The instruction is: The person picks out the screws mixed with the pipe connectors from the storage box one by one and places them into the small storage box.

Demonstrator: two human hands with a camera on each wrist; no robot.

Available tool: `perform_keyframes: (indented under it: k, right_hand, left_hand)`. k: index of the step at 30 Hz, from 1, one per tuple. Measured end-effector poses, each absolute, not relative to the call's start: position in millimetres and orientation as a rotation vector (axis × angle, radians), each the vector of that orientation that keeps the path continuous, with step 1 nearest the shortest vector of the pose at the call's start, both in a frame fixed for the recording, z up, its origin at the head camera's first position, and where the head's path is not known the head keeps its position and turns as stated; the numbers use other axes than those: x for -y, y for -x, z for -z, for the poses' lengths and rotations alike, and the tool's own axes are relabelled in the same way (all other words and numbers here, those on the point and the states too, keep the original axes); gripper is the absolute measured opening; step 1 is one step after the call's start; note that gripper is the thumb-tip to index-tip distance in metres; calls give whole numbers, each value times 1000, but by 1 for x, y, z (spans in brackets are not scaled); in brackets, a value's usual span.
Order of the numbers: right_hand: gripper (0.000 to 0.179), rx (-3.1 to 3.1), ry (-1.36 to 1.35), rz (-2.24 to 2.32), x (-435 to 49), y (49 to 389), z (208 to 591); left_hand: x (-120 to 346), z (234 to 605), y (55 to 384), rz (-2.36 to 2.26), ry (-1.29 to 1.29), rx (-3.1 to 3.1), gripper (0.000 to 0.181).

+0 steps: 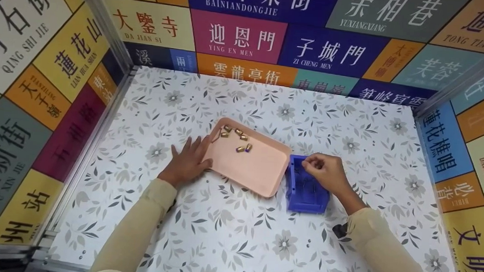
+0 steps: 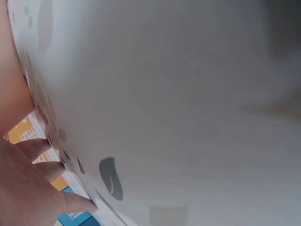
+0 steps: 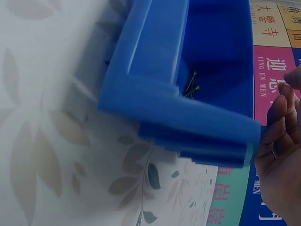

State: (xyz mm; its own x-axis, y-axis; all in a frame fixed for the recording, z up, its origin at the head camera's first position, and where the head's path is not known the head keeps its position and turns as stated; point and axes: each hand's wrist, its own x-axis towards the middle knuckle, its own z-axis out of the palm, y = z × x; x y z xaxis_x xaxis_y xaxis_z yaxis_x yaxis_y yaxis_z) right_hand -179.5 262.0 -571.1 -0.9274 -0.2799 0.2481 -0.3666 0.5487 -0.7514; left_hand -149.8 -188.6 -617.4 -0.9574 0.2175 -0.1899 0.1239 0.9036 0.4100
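Observation:
My left hand (image 1: 187, 161) lies with its fingers spread at the left edge of a pink tray (image 1: 244, 174), thumb at the rim. Several small brass-coloured cylinders (image 1: 243, 138) lie in the tray's far part, and a thin reddish piece (image 1: 216, 136) is near its left corner. Over the far right part of a blue bin (image 1: 307, 207) is my right hand (image 1: 325, 170), its fingers curled and thumb and fingertips together. I cannot tell whether anything is between them. Thin metal pins (image 3: 192, 88) show inside the bin in the right wrist view.
The bin stands close beside the tray's right end on a table (image 1: 228, 239) covered with a leaf-and-flower print. Panels with coloured street-name signs (image 1: 239, 36) close off the back and both sides. A metal frame post (image 1: 114, 25) rises at the back left corner.

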Motion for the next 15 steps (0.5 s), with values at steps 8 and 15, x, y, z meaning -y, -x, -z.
perform_keyframes:
  k: [8,15]
  right_hand:
    - [7,2624,-603,-1453,-230,186,568]
    - [6,2576,-609,-1533,-198,194,563]
  left_hand:
    - [189,617,150,-590,-265,-2827,77]
    - [189,617,150,-581,-251,-2822,77]
